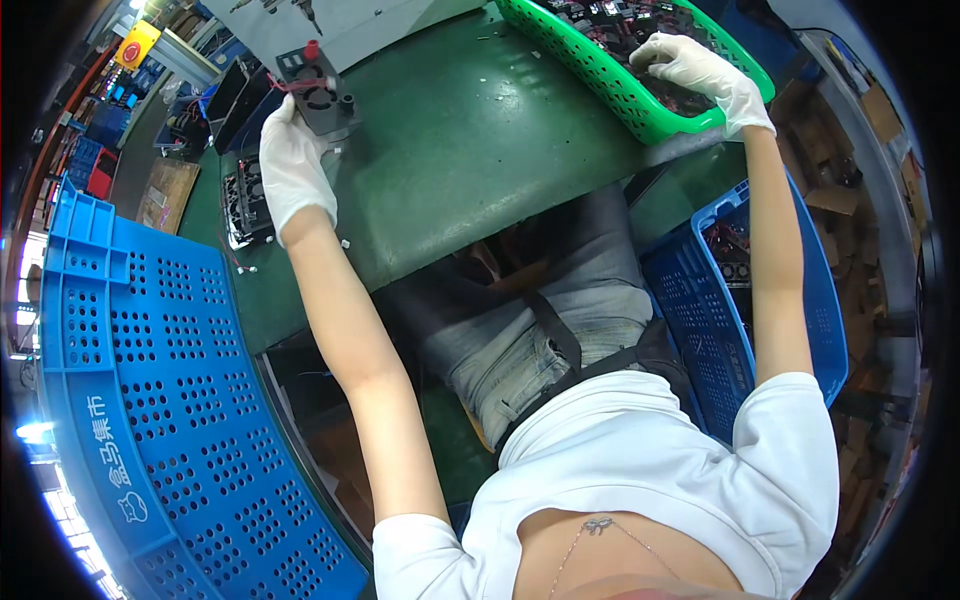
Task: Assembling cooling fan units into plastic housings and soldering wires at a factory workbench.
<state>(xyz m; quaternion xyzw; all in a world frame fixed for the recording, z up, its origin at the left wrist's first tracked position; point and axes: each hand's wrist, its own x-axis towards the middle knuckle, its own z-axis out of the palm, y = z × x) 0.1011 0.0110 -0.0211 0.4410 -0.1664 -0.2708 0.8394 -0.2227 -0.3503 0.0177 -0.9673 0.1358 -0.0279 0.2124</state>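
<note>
My left hand (294,170), in a white glove, is closed around the side of a dark grey plastic housing (321,112). The housing has round fan-like openings, a red knob-like piece at its top and red wires, and is raised at the table's far left. My right hand (695,72), also gloved, is over a green perforated basket (655,122) at the far right. Its fingers are curved and apart from the thumb, just above a heap of small black and red parts (610,25). No held part shows in it.
Behind the green table (480,150) stands a grey machine panel (370,25). Black fan assemblies (242,205) lie at the table's left edge. A large blue perforated crate (180,400) fills the left side; another blue crate (700,310) with parts stands at my right.
</note>
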